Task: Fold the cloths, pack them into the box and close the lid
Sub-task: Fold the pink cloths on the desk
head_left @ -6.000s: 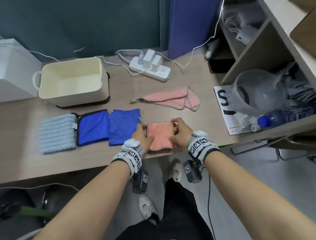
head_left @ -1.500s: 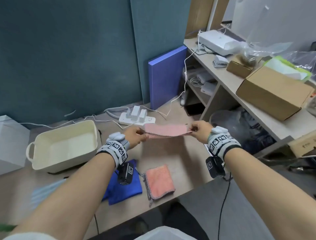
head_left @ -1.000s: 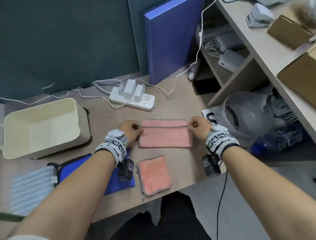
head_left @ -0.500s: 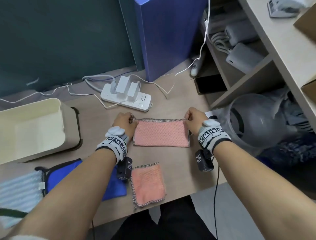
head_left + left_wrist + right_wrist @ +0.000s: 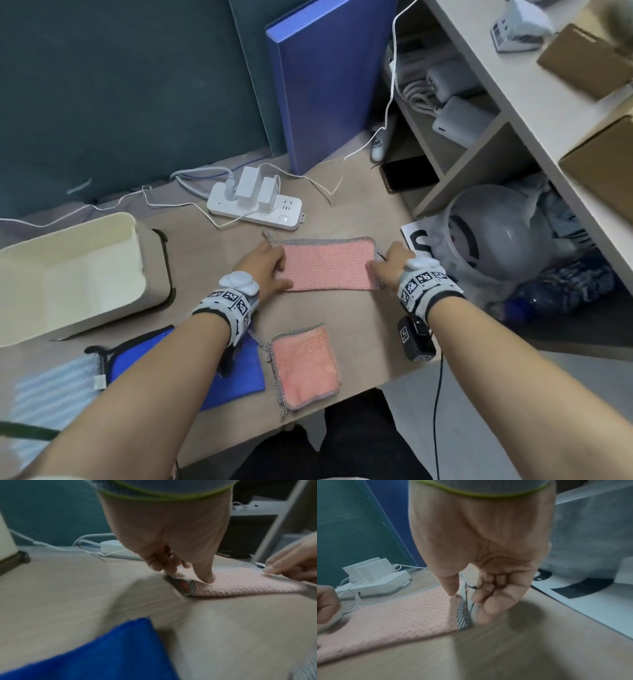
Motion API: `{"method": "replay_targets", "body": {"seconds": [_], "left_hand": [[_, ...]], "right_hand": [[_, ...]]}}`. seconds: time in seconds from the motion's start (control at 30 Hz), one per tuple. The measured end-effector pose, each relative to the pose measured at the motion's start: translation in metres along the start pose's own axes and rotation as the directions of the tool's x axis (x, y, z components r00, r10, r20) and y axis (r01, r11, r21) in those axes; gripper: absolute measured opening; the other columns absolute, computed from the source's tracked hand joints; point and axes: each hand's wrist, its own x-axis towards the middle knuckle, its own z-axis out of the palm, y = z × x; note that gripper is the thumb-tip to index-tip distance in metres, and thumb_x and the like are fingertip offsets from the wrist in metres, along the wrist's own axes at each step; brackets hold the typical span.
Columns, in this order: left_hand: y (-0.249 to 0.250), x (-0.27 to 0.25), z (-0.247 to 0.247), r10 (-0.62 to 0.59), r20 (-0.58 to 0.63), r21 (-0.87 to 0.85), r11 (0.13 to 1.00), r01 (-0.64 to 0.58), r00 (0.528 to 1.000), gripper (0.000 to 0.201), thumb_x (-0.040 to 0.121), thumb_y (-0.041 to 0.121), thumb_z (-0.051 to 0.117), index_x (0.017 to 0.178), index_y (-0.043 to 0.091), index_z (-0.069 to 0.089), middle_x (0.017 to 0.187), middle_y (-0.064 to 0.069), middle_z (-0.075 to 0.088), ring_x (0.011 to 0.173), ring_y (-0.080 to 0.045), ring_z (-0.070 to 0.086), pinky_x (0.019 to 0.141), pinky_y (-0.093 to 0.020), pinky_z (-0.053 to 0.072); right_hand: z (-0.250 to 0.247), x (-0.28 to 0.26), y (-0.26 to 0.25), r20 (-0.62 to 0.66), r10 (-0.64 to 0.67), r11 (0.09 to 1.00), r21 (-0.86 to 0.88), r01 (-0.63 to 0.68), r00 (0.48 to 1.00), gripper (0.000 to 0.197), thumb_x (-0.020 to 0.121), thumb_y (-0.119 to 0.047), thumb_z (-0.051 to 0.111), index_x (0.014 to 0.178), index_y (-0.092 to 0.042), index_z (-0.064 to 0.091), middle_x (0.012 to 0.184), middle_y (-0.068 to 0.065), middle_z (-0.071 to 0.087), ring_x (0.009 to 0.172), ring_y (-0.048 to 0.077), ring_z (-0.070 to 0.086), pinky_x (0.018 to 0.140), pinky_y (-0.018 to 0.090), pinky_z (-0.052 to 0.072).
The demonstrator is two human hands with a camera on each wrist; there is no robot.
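- The cream box [image 5: 78,270] stands open toward the table's left edge; we judge packing not yet begun.
- The half-folded pink cloth [image 5: 329,265] lies mid-table; we advise matching its short ends squarely.
- Our left hand [image 5: 265,272] pinches its left end.
- Our right hand [image 5: 390,265] pinches the right hem, fingers narrow.

"What lay on the desk [image 5: 359,202]?"
"A box [image 5: 75,274] at nine o'clock, a power strip [image 5: 255,207] at twelve, pink cloths [image 5: 329,267] centre, blue cloths [image 5: 239,373] at seven."
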Motion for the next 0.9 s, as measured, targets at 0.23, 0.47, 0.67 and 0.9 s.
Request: {"method": "replay_targets", "body": {"seconds": [0.23,0.47,0.67,0.9], "left_hand": [[-0.014,-0.016,0.009,0.157,0.048,0.184,0.969,-0.164,0.986,0.046,0.073,0.034,0.08,0.112,0.026,0.057,0.109,-0.001,0.052,0.096,-0.027,0.055,0.08,-0.039,0.051],[-0.007,-0.022,0.015,0.207,-0.066,0.042,0.978,-0.205,0.976,0.016,0.082,0.014,0.059,0.096,0.021,0.062,0.112,0.0,0.054,0.085,-0.031,0.062,0.071,-0.035,0.053],[0.027,-0.016,-0.01,0.298,-0.162,-0.05,0.95,-0.309,0.941,0.017,0.08,0.016,0.065,0.096,0.022,0.067,0.098,0.001,0.057,0.087,-0.025,0.06,0.076,-0.036,0.051],[0.075,-0.006,-0.042,0.377,-0.248,-0.048,0.915,-0.4,0.892,0.016,0.07,0.025,0.066,0.085,0.026,0.071,0.134,0.006,0.06,0.117,-0.024,0.056,0.097,-0.041,0.037]], "right_hand": [[0.018,-0.025,-0.014,-0.068,0.021,0.999,-0.024,-0.023,0.997,0.051,0.096,-0.041,0.062,0.128,-0.007,0.043,0.086,0.006,0.055,0.077,0.024,0.06,0.056,0.033,0.043],[0.021,-0.003,-0.024,-0.124,-0.037,0.98,0.191,0.06,0.992,0.014,0.092,-0.022,0.067,0.102,-0.021,0.057,0.103,0.005,0.066,0.083,0.025,0.061,0.06,0.028,0.041],[0.011,-0.018,-0.044,-0.268,-0.251,0.756,0.545,0.361,0.93,0.016,0.081,-0.011,0.082,0.083,-0.02,0.07,0.082,-0.006,0.057,0.066,0.01,0.048,0.065,0.023,0.038],[-0.012,-0.058,-0.082,-0.217,-0.449,0.561,0.687,0.463,0.867,0.039,0.066,-0.015,0.075,0.102,-0.022,0.062,0.087,-0.004,0.054,0.065,0.013,0.047,0.064,0.026,0.044]]}}
